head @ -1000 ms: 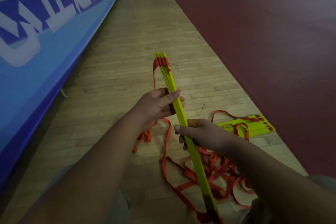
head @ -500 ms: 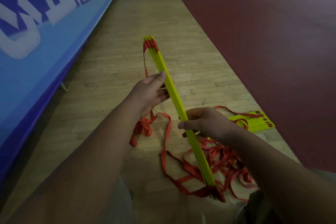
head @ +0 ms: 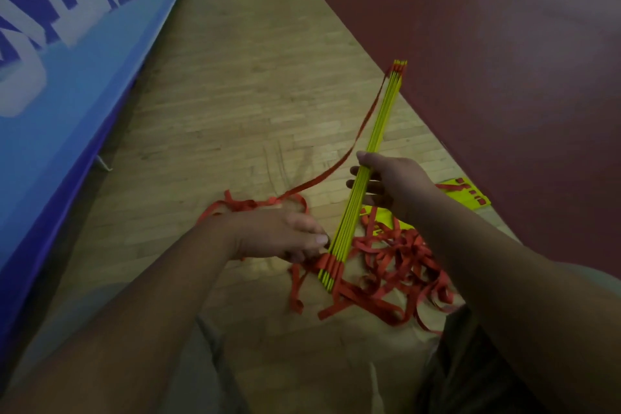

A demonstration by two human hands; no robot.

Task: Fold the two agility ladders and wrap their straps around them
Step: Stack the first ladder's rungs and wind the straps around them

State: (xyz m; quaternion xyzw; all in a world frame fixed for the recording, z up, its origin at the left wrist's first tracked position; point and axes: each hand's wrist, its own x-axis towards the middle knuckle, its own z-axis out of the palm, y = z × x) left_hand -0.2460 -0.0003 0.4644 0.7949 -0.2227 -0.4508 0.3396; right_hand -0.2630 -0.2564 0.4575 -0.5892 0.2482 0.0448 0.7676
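The bare left forearm (head: 151, 312) and right forearm (head: 504, 279) lead from 7 and 5 o'clock to the left hand (head: 279, 235) and right hand (head: 393, 185). A dull grey-green cloth garment (head: 450, 370), creased and shadowed, covers the legs at 6 o'clock.

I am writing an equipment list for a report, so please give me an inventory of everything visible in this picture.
Bundle of flat yellow plastic ladder rungs: one, yellow, held tilted above the floor.
Taut red fabric strap: one, red, from the bundle's top end towards the left hand.
Loose red straps: one tangled pile, red, on the floor under the bundle.
Second yellow ladder: one, yellow with red marks, flat on the floor at right, partly hidden.
Pale wooden floor: one strip, centre.
Dark red court surface: one, right.
Blue banner with white letters: one, left.
Left hand: one, pinching the strap near the bundle's lower end.
Right hand: one, gripping the bundle's middle.
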